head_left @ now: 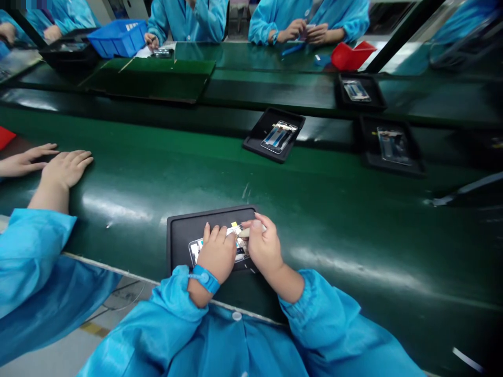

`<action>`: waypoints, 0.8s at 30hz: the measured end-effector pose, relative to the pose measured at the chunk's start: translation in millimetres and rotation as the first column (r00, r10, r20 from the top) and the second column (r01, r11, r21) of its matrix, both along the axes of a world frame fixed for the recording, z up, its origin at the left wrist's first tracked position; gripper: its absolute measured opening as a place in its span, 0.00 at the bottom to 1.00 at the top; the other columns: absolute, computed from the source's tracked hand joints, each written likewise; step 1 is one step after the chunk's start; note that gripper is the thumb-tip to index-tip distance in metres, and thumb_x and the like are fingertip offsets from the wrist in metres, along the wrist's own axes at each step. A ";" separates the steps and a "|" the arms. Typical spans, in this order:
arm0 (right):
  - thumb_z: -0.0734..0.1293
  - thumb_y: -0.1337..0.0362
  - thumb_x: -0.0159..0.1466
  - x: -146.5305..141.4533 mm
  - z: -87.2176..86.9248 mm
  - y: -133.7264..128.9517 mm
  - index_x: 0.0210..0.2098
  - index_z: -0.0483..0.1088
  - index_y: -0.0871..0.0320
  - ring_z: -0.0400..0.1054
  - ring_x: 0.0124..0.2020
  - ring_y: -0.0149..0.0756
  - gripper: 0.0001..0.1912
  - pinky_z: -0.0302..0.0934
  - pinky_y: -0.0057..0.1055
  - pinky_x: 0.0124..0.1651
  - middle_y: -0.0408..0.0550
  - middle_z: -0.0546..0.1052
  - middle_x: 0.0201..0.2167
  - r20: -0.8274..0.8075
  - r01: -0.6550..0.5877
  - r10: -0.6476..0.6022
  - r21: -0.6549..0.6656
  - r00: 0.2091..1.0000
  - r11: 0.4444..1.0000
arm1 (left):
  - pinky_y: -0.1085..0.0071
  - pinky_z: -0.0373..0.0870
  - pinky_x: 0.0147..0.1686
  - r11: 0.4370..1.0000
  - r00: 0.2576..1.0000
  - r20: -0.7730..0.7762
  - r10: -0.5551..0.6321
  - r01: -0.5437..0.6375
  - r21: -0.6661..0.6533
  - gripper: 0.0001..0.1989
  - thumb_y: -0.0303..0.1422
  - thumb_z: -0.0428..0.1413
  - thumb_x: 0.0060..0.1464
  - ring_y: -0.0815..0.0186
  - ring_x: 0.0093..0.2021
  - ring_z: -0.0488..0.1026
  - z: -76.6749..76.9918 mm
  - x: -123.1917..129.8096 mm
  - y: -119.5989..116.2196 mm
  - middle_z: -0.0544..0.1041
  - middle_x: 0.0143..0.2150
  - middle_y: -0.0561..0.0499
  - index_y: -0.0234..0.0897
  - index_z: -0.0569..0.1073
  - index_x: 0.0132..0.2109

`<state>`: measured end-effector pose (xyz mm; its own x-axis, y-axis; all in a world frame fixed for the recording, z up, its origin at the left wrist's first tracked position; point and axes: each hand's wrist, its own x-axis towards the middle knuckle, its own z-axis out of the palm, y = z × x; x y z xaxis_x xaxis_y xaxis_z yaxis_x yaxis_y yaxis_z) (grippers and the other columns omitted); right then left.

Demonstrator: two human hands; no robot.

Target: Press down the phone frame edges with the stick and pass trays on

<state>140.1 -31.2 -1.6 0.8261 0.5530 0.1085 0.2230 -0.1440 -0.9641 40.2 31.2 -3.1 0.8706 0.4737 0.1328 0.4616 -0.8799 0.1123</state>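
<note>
A black tray [183, 230] lies at the near edge of the green conveyor belt [314, 220]. In it rests a phone frame [194, 248] with small parts showing. My left hand [216, 254], with a blue wrist strap, presses flat on the phone frame. My right hand [264, 246] pinches a pale stick-like tool [244, 232] whose tip touches the upper part of the frame next to a small yellow tab [234, 225]. Most of the frame is hidden under both hands.
Further trays with phone frames sit on the belt at the middle [275, 135], the right [391, 145] and the far right [358, 91]. A co-worker's hands [63, 167] rest on the belt at left. Across are people in blue coats, a blue bin [118, 37] and a red bin [349, 55].
</note>
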 end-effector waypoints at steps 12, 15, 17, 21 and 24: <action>0.55 0.58 0.60 -0.5 -7.4 -3.2 0.40 0.59 0.57 0.70 0.30 0.36 0.12 0.64 0.37 0.36 0.47 0.76 0.27 0.081 -0.014 0.017 -0.048 0.997 0.999 | 0.50 0.55 0.52 0.999 0.999 -0.041 -0.031 0.032 0.021 0.12 0.29 0.46 0.53 0.55 0.47 0.66 -0.4 -0.5 -1.7 0.71 0.44 0.43 0.33 0.70 0.43; 0.56 0.58 0.60 -0.1 -7.9 -3.2 0.39 0.60 0.57 0.70 0.30 0.36 0.11 0.64 0.37 0.35 0.46 0.75 0.27 0.097 -0.027 0.033 -0.058 0.995 0.998 | 0.50 0.55 0.52 0.999 0.999 -0.033 -0.033 0.034 0.024 0.12 0.28 0.46 0.53 0.55 0.47 0.66 -0.3 -0.7 -1.9 0.71 0.44 0.43 0.33 0.70 0.43; 0.56 0.58 0.60 0.1 -8.6 -3.3 0.39 0.60 0.57 0.70 0.30 0.36 0.11 0.64 0.36 0.35 0.47 0.75 0.27 0.107 -0.043 0.049 -0.062 0.993 0.997 | 0.50 0.55 0.52 0.999 0.999 -0.024 -0.033 0.034 0.023 0.12 0.28 0.46 0.53 0.54 0.47 0.66 -0.7 -0.8 -2.2 0.72 0.44 0.42 0.32 0.70 0.43; 0.57 0.57 0.59 1.3 -7.0 -2.5 0.39 0.63 0.57 0.70 0.33 0.38 0.13 0.64 0.39 0.37 0.49 0.75 0.28 0.141 -0.036 0.048 -0.088 0.989 0.995 | 0.50 0.54 0.52 1.000 0.999 -0.027 -0.029 0.029 0.007 0.12 0.28 0.45 0.54 0.54 0.48 0.66 -0.8 -1.0 -2.6 0.71 0.44 0.42 0.32 0.70 0.43; 0.57 0.56 0.59 2.0 -0.4 1.1 0.36 0.66 0.56 0.69 0.34 0.40 0.12 0.64 0.39 0.39 0.49 0.75 0.29 0.182 -0.093 0.114 -0.120 0.977 0.988 | 0.50 0.53 0.53 0.999 0.998 -0.059 -0.027 0.026 -0.020 0.13 0.28 0.45 0.54 0.55 0.49 0.65 0.5 -1.5 -2.6 0.71 0.45 0.42 0.33 0.69 0.44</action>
<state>142.1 -30.1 -2.0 0.7343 0.6516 0.1901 0.4178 -0.2133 -0.8831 38.7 28.6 -2.7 0.8892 0.4520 0.0714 0.4442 -0.8900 0.1027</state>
